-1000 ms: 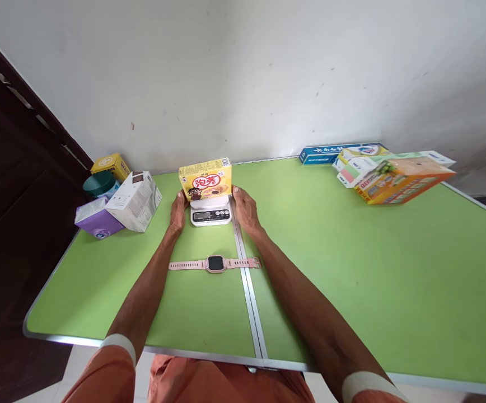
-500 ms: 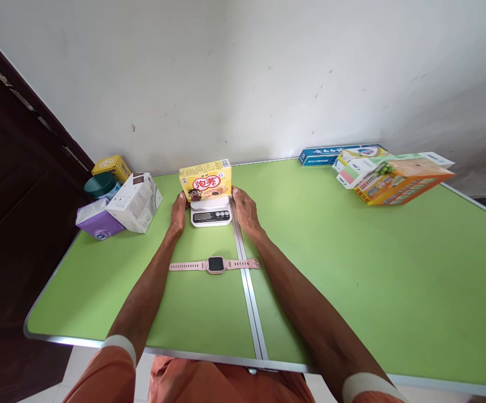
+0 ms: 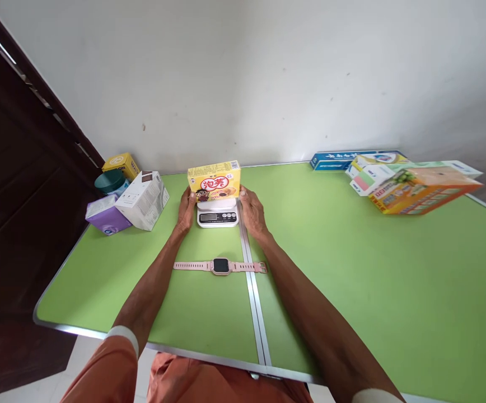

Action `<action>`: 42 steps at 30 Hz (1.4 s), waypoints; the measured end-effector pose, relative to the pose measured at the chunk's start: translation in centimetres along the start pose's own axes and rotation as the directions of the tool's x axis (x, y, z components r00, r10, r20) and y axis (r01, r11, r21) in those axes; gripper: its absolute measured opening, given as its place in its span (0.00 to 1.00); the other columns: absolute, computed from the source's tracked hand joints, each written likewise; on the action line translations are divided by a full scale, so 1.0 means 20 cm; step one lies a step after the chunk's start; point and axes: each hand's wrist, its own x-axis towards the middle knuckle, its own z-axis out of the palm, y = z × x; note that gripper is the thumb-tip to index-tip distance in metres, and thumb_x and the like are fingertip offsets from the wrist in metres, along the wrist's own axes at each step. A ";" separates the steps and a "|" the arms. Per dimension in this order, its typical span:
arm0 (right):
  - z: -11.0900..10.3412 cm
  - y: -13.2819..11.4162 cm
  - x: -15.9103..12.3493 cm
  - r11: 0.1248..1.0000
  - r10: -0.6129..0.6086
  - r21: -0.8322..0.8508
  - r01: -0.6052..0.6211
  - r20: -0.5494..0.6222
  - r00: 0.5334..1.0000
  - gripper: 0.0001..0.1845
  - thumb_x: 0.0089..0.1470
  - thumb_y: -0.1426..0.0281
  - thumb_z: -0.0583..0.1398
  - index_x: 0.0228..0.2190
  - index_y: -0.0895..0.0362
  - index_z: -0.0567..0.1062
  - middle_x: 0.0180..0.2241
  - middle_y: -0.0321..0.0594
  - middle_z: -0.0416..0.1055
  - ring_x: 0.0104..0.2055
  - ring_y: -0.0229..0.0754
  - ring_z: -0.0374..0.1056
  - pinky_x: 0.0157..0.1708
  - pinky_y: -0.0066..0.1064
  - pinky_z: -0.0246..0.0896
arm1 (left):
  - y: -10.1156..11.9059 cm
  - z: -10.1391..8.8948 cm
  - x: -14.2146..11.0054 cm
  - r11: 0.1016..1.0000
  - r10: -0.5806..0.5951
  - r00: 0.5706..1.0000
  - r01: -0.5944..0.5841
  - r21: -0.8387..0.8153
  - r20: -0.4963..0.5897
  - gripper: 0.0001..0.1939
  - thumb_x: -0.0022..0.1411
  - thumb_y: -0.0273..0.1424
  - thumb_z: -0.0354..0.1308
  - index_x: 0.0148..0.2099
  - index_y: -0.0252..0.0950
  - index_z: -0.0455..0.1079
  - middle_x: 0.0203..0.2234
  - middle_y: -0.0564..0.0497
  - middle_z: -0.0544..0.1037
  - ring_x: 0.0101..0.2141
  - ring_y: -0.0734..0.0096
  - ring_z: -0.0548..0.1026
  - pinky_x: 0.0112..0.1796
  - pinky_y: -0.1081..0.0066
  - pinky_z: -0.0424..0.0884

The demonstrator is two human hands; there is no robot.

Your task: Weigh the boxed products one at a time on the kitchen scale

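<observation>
A yellow cream puff box with red Chinese lettering stands on its long edge over the rear of a small white kitchen scale. At its left end is my left hand, closed against the box with the thumb near its lower corner. My right hand grips the opposite end the same way, its other fingers mostly hidden. The scale's dark display and buttons face me; no reading is legible. Nearer to me, a pink-strapped smartwatch lies stretched out flat between my forearms.
On the left of the green table sit a white box, a purple box, a teal-lidded jar and a yellow box. At the right are a blue carton and an orange box. A wall stands behind.
The whole view has shifted, so everything sits slightly farther right in the picture. Both hands stay at the ends of the cream puff box, which remains over the scale.
</observation>
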 end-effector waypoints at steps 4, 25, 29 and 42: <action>0.01 0.03 0.00 0.992 -0.075 -0.105 0.074 -0.006 0.997 0.40 0.75 0.39 0.45 0.62 0.50 0.81 0.64 0.55 0.78 0.69 0.62 0.72 0.74 0.63 0.63 | -0.02 0.01 0.02 0.997 -0.009 1.000 0.011 0.080 -0.023 0.53 0.59 0.63 0.75 0.75 0.38 0.69 0.73 0.33 0.74 0.71 0.35 0.74 0.71 0.41 0.71; 0.12 -0.25 -0.11 0.912 -0.351 -0.181 0.369 0.122 0.928 0.36 0.79 0.44 0.45 0.60 0.52 0.81 0.57 0.54 0.84 0.61 0.59 0.77 0.63 0.55 0.73 | 0.28 -0.31 -0.27 0.936 0.114 0.985 -0.062 0.346 -0.132 0.34 0.64 0.57 0.73 0.62 0.39 0.78 0.59 0.37 0.86 0.59 0.43 0.84 0.56 0.51 0.81; 0.19 -0.45 -0.22 0.895 -0.415 -0.092 0.437 0.191 0.890 0.32 0.80 0.47 0.47 0.61 0.53 0.80 0.57 0.53 0.84 0.60 0.57 0.77 0.61 0.54 0.74 | 0.44 -0.46 -0.52 0.918 0.122 0.965 -0.022 0.395 -0.231 0.34 0.64 0.54 0.74 0.62 0.38 0.78 0.59 0.38 0.87 0.55 0.48 0.86 0.55 0.54 0.83; 0.81 -0.65 -0.68 0.948 -0.227 -0.010 0.319 0.683 0.695 0.30 0.77 0.53 0.56 0.67 0.59 0.75 0.56 0.57 0.82 0.58 0.61 0.75 0.63 0.55 0.75 | 0.45 -1.17 -1.02 0.892 -0.033 0.867 0.250 0.377 -0.497 0.40 0.52 0.58 0.76 0.55 0.36 0.74 0.56 0.33 0.87 0.58 0.41 0.85 0.62 0.46 0.80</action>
